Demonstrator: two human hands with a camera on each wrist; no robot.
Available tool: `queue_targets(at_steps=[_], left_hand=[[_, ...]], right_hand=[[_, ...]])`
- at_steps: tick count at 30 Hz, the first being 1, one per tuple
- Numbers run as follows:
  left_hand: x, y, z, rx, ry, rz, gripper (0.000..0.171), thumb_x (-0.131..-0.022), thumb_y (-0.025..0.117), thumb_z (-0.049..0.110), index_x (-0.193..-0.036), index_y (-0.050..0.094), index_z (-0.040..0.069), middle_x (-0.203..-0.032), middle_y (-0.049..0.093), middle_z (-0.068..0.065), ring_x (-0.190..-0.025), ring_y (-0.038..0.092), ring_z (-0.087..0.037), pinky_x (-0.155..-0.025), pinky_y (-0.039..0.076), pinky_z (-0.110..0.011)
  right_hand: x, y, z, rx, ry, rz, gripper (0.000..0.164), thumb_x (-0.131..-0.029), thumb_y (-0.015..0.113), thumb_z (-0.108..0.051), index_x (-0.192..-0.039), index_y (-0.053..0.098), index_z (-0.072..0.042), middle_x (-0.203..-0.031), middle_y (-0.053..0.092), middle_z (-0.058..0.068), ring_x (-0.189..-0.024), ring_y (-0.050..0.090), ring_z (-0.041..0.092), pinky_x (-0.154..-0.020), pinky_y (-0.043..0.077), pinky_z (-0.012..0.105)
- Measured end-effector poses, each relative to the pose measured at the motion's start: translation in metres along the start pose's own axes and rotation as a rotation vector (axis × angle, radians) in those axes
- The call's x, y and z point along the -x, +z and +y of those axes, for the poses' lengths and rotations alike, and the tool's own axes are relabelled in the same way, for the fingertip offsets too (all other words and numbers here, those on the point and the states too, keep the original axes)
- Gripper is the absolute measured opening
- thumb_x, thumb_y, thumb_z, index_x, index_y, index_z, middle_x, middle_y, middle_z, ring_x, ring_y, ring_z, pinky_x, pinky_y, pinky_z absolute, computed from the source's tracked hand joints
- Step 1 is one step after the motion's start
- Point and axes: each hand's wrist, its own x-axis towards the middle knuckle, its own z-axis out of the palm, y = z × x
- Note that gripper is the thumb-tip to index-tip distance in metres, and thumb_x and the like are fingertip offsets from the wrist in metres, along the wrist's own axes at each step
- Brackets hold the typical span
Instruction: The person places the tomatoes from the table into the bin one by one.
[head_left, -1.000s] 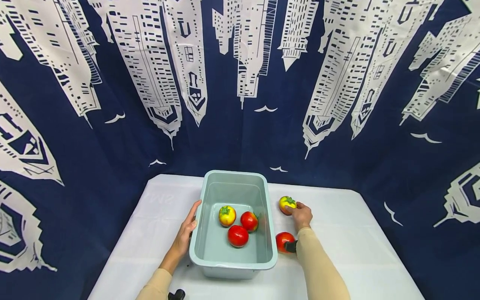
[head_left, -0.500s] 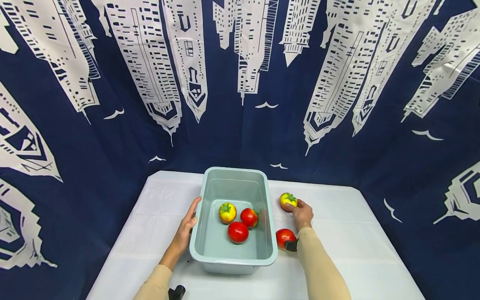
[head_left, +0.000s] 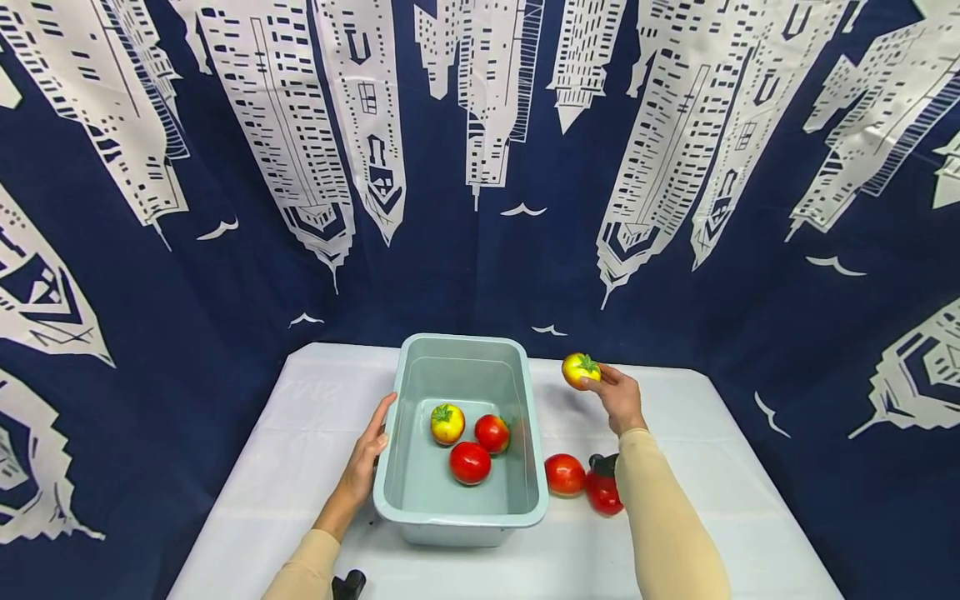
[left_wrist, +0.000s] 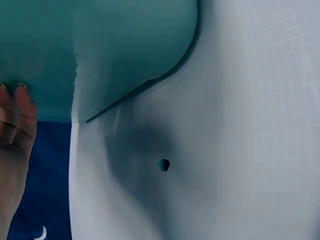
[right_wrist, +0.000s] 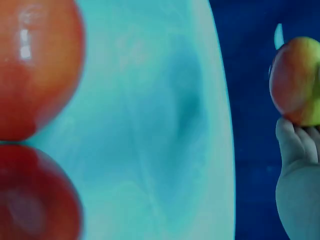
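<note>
My right hand [head_left: 622,402] pinches a yellow-red tomato [head_left: 580,371] with a green leafy top, held above the table. The right wrist view shows the same tomato [right_wrist: 296,82] at the fingertips. My left hand [head_left: 363,462] rests with fairly straight fingers against the left side of a grey-green plastic bin [head_left: 461,529]. In the left wrist view, its fingers [left_wrist: 25,112] touch the bin wall [left_wrist: 125,45]. Inside the bin lie a yellow tomato [head_left: 447,423] and two red tomatoes, one at the right [head_left: 492,434] and one nearer me [head_left: 470,463].
Two more red tomatoes lie on the white table right of the bin: one beside its wall [head_left: 564,475], the other [head_left: 603,493] partly hidden by the right sleeve and black wrist camera [head_left: 602,465]. A navy cloth [head_left: 480,275] with white buildings hangs behind the table.
My right hand has lifted the yellow-red tomato off the table, moving it up and slightly away. A second red tomato now shows beside the right forearm. The left hand stays at the bin.
</note>
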Motion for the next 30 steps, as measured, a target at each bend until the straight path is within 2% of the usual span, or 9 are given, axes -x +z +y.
queue_targets(at_steps=[2,10,13,16,21,26,30], left_hand=[[0.001,-0.002,0.000,-0.003,-0.002,-0.001,0.061,-0.095,0.028,0.022,-0.156,0.020,0.022,-0.161,0.023,-0.012,-0.125,0.047,-0.006,-0.096,0.042,-0.033],[0.001,-0.006,0.000,-0.013,0.032,0.008,0.062,-0.094,0.028,0.021,-0.156,0.021,0.018,-0.156,0.030,-0.022,-0.118,0.053,-0.007,-0.090,0.047,-0.041],[0.000,-0.003,0.000,-0.008,0.037,-0.013,0.062,-0.096,0.028,0.020,-0.156,0.019,0.018,-0.157,0.027,-0.021,-0.120,0.051,-0.006,-0.092,0.046,-0.038],[0.000,-0.001,0.000,-0.004,0.031,-0.005,0.062,-0.095,0.028,0.019,-0.156,0.019,0.018,-0.160,0.024,-0.017,-0.123,0.048,-0.005,-0.096,0.042,-0.033],[0.000,0.001,0.000,-0.008,0.027,0.016,0.062,-0.095,0.028,0.019,-0.156,0.021,0.019,-0.161,0.022,-0.014,-0.125,0.047,-0.004,-0.098,0.039,-0.028],[0.000,-0.002,-0.001,-0.013,0.032,0.002,0.061,-0.095,0.028,0.021,-0.156,0.020,0.019,-0.159,0.026,-0.018,-0.120,0.051,-0.006,-0.094,0.044,-0.035],[0.000,-0.002,-0.002,0.008,0.033,-0.005,0.062,-0.095,0.029,0.022,-0.156,0.021,0.019,-0.153,0.033,-0.024,-0.117,0.053,-0.007,-0.090,0.048,-0.043]], right_hand=[[0.000,0.000,-0.005,-0.012,-0.016,-0.033,0.067,-0.087,0.071,-0.014,-0.146,0.041,0.000,-0.148,0.045,0.020,-0.135,0.046,0.030,-0.111,0.036,0.040],[0.003,0.015,-0.039,-0.021,-0.105,-0.159,0.067,-0.087,0.071,-0.016,-0.145,0.042,0.000,-0.148,0.046,0.019,-0.134,0.047,0.029,-0.111,0.037,0.040],[0.006,0.020,-0.052,-0.042,-0.135,-0.177,0.065,-0.087,0.071,-0.016,-0.144,0.044,-0.002,-0.146,0.049,0.018,-0.130,0.051,0.026,-0.109,0.039,0.038],[0.010,0.028,-0.063,-0.057,-0.163,-0.215,0.063,-0.087,0.072,-0.017,-0.143,0.046,-0.003,-0.144,0.052,0.016,-0.124,0.054,0.022,-0.106,0.042,0.035],[0.019,0.051,-0.079,-0.082,-0.192,-0.327,0.061,-0.087,0.071,-0.011,-0.142,0.047,-0.002,-0.142,0.054,0.015,-0.115,0.059,0.016,-0.100,0.046,0.029],[0.028,0.076,-0.090,-0.077,-0.227,-0.417,0.060,-0.086,0.070,-0.006,-0.141,0.047,0.001,-0.140,0.054,0.018,-0.117,0.060,0.019,-0.097,0.047,0.028],[0.032,0.088,-0.094,-0.043,-0.247,-0.460,0.060,-0.085,0.071,-0.008,-0.140,0.049,0.001,-0.139,0.056,0.018,-0.119,0.059,0.023,-0.100,0.046,0.030]])
